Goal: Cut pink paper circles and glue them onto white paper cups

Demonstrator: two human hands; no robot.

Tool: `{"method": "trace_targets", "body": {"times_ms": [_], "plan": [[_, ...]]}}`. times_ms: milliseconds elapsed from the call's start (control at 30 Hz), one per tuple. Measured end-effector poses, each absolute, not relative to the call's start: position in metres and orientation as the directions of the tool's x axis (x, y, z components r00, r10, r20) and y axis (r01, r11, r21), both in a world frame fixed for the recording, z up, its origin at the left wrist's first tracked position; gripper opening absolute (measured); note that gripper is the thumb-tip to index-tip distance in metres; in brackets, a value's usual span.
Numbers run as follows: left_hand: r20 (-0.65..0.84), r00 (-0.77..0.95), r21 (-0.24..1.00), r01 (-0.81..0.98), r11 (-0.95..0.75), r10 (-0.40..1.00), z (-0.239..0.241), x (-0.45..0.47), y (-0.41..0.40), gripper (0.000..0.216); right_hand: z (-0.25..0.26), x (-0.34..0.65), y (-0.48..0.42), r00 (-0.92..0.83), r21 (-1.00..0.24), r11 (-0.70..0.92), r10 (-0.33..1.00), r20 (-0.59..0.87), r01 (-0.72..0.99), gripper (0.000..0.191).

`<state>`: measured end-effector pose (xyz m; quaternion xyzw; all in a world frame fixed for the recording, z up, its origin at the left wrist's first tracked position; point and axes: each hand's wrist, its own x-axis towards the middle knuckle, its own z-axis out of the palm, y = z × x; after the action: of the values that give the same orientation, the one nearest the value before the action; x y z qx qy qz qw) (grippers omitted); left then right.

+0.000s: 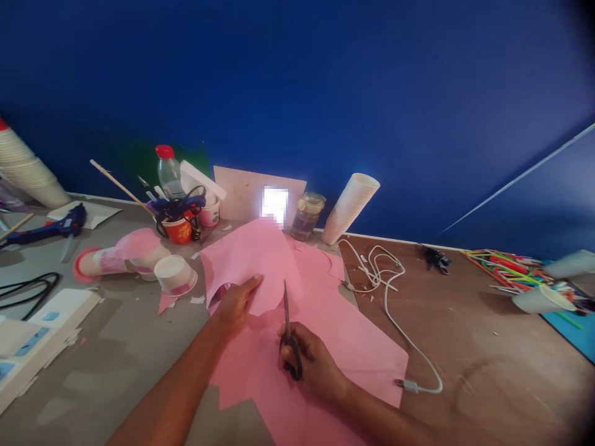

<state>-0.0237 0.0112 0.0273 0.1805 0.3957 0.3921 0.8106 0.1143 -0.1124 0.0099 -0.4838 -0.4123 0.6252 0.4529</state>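
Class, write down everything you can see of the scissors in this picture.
The scissors have dark handle loops and slim, metal-looking blades that look nearly closed. They point away from the person, over the pink paper. The right hand grips the handles, fingers through the loops. The blades lie beside a raised flap of that paper, pinched by the left hand.

We face a deep blue wall that fills the upper half, darker toward the left. Below it runs our counter — grey on the left, brown wood grain on the right. A pale strip slants across the wall at right.
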Motion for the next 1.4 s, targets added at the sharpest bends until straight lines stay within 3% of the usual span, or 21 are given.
{"method": "trace_targets", "body": {"times_ms": [633, 900, 1067, 1400], "plan": [[-0.531, 0.426, 0.566, -0.465, 0.681, 0.732, 0.030, -0.026, 0.010, 0.011, 0.017, 0.114, -0.112, -0.178, -0.954, -0.222, 0.966, -0.188, -0.199, 0.043], [-0.485, 0.540, 0.567, -0.404, 0.717, 0.688, 0.028, -0.024, 0.005, 0.017, 0.018, 0.117, -0.110, -0.169, -0.958, -0.218, 0.968, -0.187, -0.189, 0.047], [-0.467, 0.515, 0.634, -0.372, 0.678, 0.719, 0.018, -0.023, 0.005, 0.016, 0.020, 0.119, -0.108, -0.148, -0.959, -0.203, 0.973, -0.176, -0.198, 0.047], [-0.473, 0.487, 0.641, -0.382, 0.666, 0.735, 0.016, -0.024, 0.007, 0.019, 0.017, 0.121, -0.107, -0.102, -0.972, -0.195, 0.978, -0.183, -0.132, 0.032]]}}
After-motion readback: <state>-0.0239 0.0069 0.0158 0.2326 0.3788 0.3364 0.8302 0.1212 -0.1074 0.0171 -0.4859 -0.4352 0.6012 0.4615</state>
